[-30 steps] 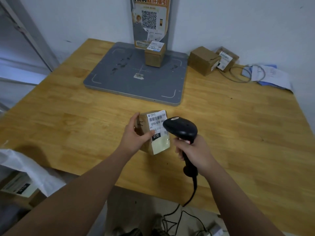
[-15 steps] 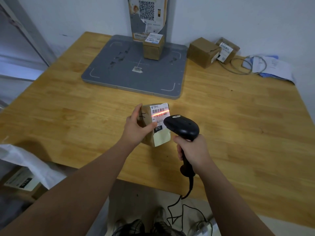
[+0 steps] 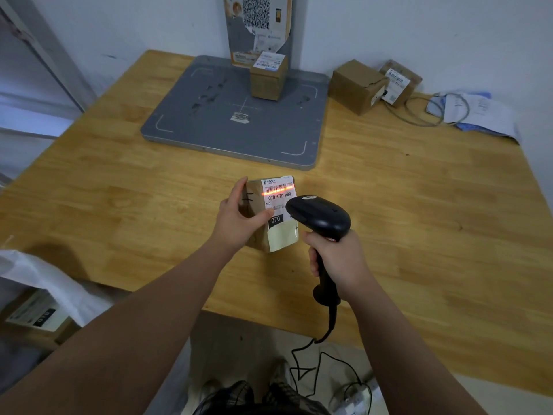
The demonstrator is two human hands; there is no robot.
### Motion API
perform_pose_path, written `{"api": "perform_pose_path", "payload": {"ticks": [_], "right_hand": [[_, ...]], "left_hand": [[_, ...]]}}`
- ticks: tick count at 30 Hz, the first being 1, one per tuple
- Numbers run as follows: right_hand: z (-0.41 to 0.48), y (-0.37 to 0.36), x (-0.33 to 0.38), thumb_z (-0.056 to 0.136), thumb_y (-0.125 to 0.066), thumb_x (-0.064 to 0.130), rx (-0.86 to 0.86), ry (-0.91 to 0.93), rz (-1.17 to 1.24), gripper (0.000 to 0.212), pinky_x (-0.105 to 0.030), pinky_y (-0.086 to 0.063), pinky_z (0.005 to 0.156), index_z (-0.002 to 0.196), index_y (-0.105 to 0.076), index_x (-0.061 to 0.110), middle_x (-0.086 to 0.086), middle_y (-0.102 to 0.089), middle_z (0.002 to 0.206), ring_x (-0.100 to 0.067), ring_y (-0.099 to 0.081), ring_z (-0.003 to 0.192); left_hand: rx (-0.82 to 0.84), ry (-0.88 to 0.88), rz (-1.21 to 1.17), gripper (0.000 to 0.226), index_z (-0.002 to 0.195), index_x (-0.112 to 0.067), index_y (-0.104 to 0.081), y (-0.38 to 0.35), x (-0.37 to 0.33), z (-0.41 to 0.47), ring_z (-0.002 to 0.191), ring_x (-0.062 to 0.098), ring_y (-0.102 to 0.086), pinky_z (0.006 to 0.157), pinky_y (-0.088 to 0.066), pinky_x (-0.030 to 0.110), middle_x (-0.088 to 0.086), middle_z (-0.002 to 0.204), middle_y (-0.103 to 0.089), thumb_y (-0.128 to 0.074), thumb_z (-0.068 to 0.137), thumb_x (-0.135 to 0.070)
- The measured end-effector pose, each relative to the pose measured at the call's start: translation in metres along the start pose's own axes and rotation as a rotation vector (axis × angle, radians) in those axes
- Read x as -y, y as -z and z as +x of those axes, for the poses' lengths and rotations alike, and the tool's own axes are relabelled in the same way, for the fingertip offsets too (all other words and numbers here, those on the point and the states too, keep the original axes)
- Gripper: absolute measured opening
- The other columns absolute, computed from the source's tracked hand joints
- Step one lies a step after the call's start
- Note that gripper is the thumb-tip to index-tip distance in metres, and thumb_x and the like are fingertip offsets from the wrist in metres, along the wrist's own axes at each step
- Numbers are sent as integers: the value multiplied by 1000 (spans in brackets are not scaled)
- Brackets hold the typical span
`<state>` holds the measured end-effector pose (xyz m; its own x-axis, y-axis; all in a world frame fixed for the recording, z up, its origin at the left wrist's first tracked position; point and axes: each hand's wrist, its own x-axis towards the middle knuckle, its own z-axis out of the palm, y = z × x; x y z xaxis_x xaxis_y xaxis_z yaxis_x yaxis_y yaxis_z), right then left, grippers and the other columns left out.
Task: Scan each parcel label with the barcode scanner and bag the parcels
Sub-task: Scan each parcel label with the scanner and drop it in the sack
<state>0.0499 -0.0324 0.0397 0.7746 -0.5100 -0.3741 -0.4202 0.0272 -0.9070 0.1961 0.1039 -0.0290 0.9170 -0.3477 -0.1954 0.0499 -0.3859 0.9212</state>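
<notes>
- The left hand (image 3: 236,223) grips a small brown cardboard parcel (image 3: 253,202) near the front middle of the wooden table (image 3: 419,235), with fingers up its left side and the thumb pressed on the labelled face.
- The parcel stands tilted with its label towards the person. Whether its bottom edge rests on the table or sits just above it is hard to make out from here.
- The white label (image 3: 279,199) carries a barcode along the top, the print "070-070-A80", and a black block reading "070". Its pale lower end hangs loose past the box edge.
- A bright orange-red scan line (image 3: 278,190) lies across the barcode.
- The right hand (image 3: 338,262) is wrapped round the handle of the black barcode scanner (image 3: 320,218), whose head points at the label from just beside it. Its cable (image 3: 317,348) drops over the table's front edge.
- Further back, another labelled box (image 3: 267,82) stands on a grey platform (image 3: 227,130).
- Two more boxes (image 3: 356,85) sit touching near the wall on the right.
- A white bag (image 3: 45,280) hangs at the table's left front corner.
</notes>
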Motion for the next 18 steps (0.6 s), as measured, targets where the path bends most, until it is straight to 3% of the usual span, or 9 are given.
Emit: {"api": "perform_pose_path", "payload": {"ticks": [18], "right_hand": [[0,2,5,85,-66,17,34,-10,-27,34,-28,-42,49,58,-56,-1,-11,-51,48,-21,-46,42]], "left_hand": [[11,-9,-14,90,141,-48,-28,5,-2,3,122,22,-46,94,-52,48,2,136,-42,-80,67,-45]]}}
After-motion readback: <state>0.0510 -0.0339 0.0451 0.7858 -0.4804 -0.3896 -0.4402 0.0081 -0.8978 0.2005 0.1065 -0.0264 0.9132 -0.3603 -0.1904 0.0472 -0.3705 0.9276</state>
